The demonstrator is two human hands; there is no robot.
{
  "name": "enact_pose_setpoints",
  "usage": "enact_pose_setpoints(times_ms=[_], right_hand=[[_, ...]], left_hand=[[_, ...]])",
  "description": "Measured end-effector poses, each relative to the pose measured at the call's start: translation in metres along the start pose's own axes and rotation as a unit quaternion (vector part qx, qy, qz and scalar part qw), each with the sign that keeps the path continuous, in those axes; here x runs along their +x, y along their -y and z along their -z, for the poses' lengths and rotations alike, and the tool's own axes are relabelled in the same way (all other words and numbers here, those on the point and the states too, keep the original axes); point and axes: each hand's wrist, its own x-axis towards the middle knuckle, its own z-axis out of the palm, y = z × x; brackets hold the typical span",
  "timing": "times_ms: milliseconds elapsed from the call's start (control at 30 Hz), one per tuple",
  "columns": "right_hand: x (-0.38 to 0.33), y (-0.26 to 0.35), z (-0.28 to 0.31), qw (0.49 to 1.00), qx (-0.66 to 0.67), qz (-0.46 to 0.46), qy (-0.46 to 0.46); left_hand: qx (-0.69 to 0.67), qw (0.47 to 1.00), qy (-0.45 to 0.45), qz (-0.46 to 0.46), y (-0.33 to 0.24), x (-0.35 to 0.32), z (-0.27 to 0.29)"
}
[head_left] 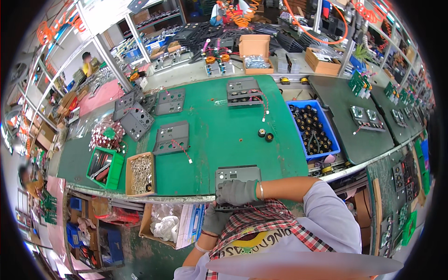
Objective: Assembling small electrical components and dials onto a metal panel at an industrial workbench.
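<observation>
Right in front of me, a dark grey plastic panel [239, 173] with a small rectangular window rests at the near edge of the green work surface. My left hand [216, 220], in a grey glove, grips the panel's near left corner from below; part of its fingers is hidden. Across the panel's upper face lies my right hand [237, 192], gloved too, its fingers curled down towards the left side. What those fingers hold, if anything, is covered by the hand. Two black round knobs [265, 135] stand on the mat beyond the panel.
At right stands a blue bin [337, 150] of black knobs. To the left are a cardboard box [128, 176] of small metal parts, a green bin [112, 179] with tools, a wire bundle [107, 134] and several grey panels [171, 135]. More stacked panels [243, 86] lie farther back.
</observation>
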Motion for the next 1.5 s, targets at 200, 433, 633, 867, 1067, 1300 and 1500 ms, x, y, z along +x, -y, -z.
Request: enact_pose_setpoints(times_ms=[200,433,633,867,1067,1300,1500], right_hand=[[0.006,0.013,0.033,0.990,0.031,-0.089,0.104],[0.000,0.021,0.021,0.972,0.013,-0.223,0.066],[-0.008,0.020,0.015,0.991,-0.002,-0.129,-0.030],[-0.009,0.020,0.019,0.991,0.009,-0.122,0.045],[-0.011,0.016,0.014,0.991,0.020,-0.115,0.058],[-0.013,0.007,0.011,0.993,0.059,-0.058,0.079],[-0.008,0.008,0.032,0.987,0.082,-0.105,0.088]], left_hand=[[-0.085,0.996,0.000,-0.014,0.006,0.004,0.024],[-0.126,0.992,-0.027,-0.005,0.003,0.002,0.006],[-0.098,0.995,-0.035,0.007,-0.002,-0.001,-0.004],[-0.115,0.993,-0.021,0.003,0.006,0.006,0.017],[-0.137,0.990,0.024,0.016,0.008,0.008,0.025],[-0.082,0.996,0.011,0.035,0.006,0.009,0.020],[-0.141,0.989,-0.003,0.034,0.003,0.009,0.012]])
